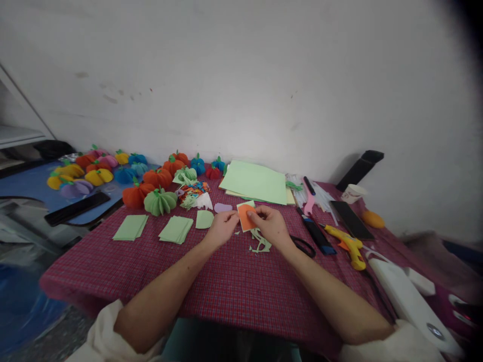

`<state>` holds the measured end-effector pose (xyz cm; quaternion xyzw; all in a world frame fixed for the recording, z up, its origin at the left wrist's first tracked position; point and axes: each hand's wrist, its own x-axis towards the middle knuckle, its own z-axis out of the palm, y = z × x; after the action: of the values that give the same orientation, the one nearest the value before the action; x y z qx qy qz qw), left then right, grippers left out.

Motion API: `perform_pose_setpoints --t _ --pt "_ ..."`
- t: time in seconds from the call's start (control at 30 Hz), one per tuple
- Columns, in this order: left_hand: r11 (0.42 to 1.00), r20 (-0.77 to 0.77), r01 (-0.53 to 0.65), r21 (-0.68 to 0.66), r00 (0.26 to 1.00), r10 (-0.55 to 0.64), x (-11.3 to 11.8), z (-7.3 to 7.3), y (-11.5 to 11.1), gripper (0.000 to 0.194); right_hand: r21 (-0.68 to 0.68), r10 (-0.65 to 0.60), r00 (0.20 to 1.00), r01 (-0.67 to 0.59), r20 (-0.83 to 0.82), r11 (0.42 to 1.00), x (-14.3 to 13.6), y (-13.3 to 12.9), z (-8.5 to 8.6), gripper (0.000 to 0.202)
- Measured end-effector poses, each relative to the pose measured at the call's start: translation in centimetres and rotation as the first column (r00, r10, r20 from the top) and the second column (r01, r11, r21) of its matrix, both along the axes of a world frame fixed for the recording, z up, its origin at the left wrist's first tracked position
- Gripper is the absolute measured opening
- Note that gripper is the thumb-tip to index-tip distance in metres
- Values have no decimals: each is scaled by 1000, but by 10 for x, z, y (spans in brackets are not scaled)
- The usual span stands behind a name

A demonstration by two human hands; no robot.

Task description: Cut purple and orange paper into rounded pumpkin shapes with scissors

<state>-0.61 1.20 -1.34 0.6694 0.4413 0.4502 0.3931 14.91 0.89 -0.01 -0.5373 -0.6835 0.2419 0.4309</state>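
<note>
The right hand [270, 224] is closed in a pinch, thumb on the face of an orange paper piece [244, 219], with pale green paper [245, 204] showing behind its upper edge. The left hand [223, 227] is just beside the left edge of this paper, its fingers curled and thumb and fingertips drawn together; whether they grip the edge cannot be determined.

Between the hands, on the near side, narrow green offcuts [261, 243] lie on the red checked tablecloth [226, 286]. Just beyond the left hand is a lilac paper piece [222, 207]. To its left, in order, are a light green piece with a rounded corner [204, 219], a fanned stack of green squares [176, 230] and a second green stack [130, 228]. Beyond these stand a green paper pumpkin [160, 202], several orange ones [157, 178] and a heap of multicoloured scraps [194, 190].

Beyond both hands, large pale green sheets [256, 182] lie stacked near the wall [241, 100]. Right of the right hand are a black-and-blue tool [319, 235], a yellow glue gun [350, 244] and a dark phone-like slab [350, 219]; a paper cup [353, 193] stands past the slab. Well left of the left hand, further paper pumpkins [98, 176] rest on a blue surface [30, 182].
</note>
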Motion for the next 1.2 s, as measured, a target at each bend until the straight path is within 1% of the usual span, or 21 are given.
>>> perform_pose_setpoints --t 0.2,0.33,0.43,0.6,0.87,1.2 --pt "1000 -10 -6 0 1000 6 0 -1 0 30 14 -27 1000 27 9 1000 -1 -2 4 28" --pt "1000 -34 16 0 999 -16 0 -2 0 36 13 -15 1000 15 -4 1000 -2 -3 6 27" --pt "1000 -57 27 -2 998 -28 0 -5 2 38 10 -11 1000 11 -11 1000 -3 -4 6 27" --pt "1000 -68 3 7 998 -2 1 -5 2 41 12 -25 999 25 -28 1000 -3 -3 3 28" --pt "1000 -67 -2 13 998 3 1 -2 0 42 1 -37 999 37 -23 999 -3 -2 2 28" --pt "1000 -86 -6 25 996 8 1 -6 2 41 12 -27 999 27 -18 1000 -3 -1 1 29"
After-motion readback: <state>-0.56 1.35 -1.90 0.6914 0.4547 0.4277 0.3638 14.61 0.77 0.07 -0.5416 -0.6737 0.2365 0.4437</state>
